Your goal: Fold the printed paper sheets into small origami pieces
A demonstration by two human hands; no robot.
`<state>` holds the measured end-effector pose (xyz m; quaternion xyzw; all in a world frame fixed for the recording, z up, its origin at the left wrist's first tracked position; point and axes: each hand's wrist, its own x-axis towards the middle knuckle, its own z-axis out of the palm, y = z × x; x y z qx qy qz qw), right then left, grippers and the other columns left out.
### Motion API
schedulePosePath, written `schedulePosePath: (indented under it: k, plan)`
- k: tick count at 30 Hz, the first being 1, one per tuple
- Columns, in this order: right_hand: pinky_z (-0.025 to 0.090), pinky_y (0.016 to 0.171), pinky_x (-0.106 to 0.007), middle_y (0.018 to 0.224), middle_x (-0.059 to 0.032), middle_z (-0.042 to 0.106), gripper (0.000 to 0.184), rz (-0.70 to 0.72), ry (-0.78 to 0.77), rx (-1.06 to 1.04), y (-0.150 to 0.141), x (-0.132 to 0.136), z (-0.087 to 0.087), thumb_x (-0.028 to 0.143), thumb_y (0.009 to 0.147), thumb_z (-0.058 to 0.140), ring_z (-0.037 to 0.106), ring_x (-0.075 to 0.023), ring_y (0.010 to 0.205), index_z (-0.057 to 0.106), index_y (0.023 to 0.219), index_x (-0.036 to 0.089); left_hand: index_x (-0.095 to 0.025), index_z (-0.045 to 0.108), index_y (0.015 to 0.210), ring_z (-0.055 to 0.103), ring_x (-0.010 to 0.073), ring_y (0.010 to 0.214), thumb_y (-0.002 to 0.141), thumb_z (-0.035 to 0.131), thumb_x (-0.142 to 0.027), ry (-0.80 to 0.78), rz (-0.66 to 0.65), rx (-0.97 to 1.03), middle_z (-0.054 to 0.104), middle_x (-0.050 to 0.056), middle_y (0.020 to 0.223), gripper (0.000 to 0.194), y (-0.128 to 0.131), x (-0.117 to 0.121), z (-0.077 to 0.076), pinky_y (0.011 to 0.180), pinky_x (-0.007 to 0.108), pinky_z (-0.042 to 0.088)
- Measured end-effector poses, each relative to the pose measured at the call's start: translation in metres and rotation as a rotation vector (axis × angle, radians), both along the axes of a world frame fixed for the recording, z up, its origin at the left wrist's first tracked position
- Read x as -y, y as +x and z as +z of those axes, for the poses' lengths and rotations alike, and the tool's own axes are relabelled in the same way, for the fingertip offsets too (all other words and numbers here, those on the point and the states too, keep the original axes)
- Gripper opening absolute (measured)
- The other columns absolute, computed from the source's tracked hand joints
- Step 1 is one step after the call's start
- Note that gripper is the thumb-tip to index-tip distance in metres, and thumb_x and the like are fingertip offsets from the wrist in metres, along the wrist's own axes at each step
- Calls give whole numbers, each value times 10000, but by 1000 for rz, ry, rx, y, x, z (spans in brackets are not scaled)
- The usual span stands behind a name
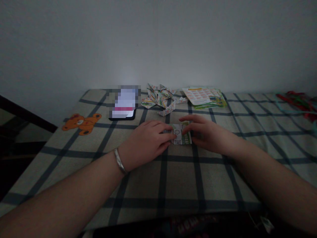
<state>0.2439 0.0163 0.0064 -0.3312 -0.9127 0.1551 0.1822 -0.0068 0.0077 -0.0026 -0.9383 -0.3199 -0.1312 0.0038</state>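
One flat, printed paper rectangle (178, 141) lies on checked cloth (146, 185).

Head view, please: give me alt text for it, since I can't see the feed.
The left hand and right hand have fingertips on a small printed paper, on a checked tablecloth. Beyond, from left to right, are a partly pixelated phone, folded paper pieces and stacked printed sheets; an orange teddy-bear figure is at left.

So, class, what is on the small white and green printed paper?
The left hand and right hand have fingers over the paper. Its middle shows between them; whatever they cover is hidden.
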Motion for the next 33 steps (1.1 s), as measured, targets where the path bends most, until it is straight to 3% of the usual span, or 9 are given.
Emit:
schedulePosePath:
  k: [8,13,21,28,33]
  plan:
    - [505,839,-344,1246,-45,609,204,38,64,128,6,-1,4,160,865,574,618,-198,1021,717,965,268,-232,693,1129,590,234,1152,909,550,-167,15,-113,75,659,44,1232,270,-3,-4,-3,1002,426,497]
    - [482,861,-361,1148,-34,672,153,65,131,140,2,2,8,189,865,593,605,-205,1008,718,931,248,-219,717,1068,604,212,1153,915,540,-166,-2,-196,115,676,55,1209,240,-3,-6,-4,1023,407,492]
    - [475,844,-342,1001,-51,688,111,73,56,134,-3,3,11,159,830,580,598,-202,960,667,885,201,-209,704,1080,584,232,1183,917,526,-164,33,-310,68,667,71,1211,245,-3,-6,-3,1038,425,474]
    - [456,779,-332,886,-55,663,112,21,44,174,-5,6,11,174,820,568,589,-196,862,650,896,184,-266,686,1103,587,265,1153,908,573,-238,86,-243,-14,650,47,1221,228,-3,-3,1,955,466,507]
    - [437,765,-320,881,-56,660,117,12,30,156,-4,2,9,200,860,565,582,-188,844,658,928,178,-237,700,1072,607,245,1073,904,567,-218,119,-284,-12,677,51,1121,215,-3,-2,2,932,432,520]
